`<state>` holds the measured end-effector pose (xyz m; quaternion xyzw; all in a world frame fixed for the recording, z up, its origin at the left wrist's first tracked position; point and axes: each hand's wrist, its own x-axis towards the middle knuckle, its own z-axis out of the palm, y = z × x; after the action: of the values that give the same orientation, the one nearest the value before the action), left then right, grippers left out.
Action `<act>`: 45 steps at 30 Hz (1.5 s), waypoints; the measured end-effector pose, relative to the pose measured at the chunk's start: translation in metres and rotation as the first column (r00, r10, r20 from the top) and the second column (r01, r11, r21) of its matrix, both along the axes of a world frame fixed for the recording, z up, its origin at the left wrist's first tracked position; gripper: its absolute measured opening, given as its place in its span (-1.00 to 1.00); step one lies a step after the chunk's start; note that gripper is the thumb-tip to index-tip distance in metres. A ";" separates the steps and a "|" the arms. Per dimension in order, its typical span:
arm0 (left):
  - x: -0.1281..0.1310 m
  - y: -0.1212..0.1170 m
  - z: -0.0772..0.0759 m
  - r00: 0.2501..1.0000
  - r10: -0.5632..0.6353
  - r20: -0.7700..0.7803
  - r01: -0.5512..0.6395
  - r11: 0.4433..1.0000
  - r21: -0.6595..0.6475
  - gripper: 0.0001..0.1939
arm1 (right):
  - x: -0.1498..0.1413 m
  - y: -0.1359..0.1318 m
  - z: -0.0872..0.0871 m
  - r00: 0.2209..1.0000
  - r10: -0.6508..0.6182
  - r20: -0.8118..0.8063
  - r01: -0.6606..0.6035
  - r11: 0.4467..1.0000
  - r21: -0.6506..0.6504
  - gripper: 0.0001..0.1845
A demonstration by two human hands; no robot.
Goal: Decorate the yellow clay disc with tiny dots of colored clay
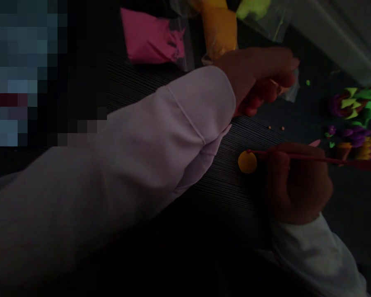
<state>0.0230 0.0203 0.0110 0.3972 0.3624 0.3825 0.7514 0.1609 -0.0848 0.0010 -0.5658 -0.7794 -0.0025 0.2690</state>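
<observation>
My right hand (299,183) is closed around a thin pinkish-red modelling tool (336,159). The tool's tip touches the upper edge of a flat, round orange clay disc (247,162) on the dark table. Above it, my left hand (261,76) reaches in from the left with its fingers curled. A small clear plastic bag (292,91) with something peach-coloured shows beside and under those fingers; whether they grip it is hidden. Two tiny peach-coloured balls (269,127) lie between my hands.
At the back are a bag of pink clay (148,39), a bag of orange clay (220,31) and a bag of yellow-green clay (255,8). Several small clay flowers and pots (355,136) stand at the right. A green crumb (308,82) lies nearby. The picture is dim.
</observation>
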 end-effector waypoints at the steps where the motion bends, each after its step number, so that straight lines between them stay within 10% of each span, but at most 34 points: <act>1: 0.000 0.000 0.001 1.000 0.006 -0.001 -0.006 1.000 -0.002 -0.79 | 0.000 0.000 0.000 1.000 -0.009 -0.013 0.009 1.000 0.007 -0.93; 45: 0.000 0.002 -0.002 1.000 -0.006 -0.001 0.006 0.999 0.042 -0.78 | -0.001 0.000 0.008 0.971 0.241 0.001 -0.239 0.966 -0.102 -0.91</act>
<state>0.0227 0.0224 0.0088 0.4140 0.3536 0.3876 0.7439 0.1598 -0.0851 0.0088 -0.4801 -0.8431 0.0656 0.2331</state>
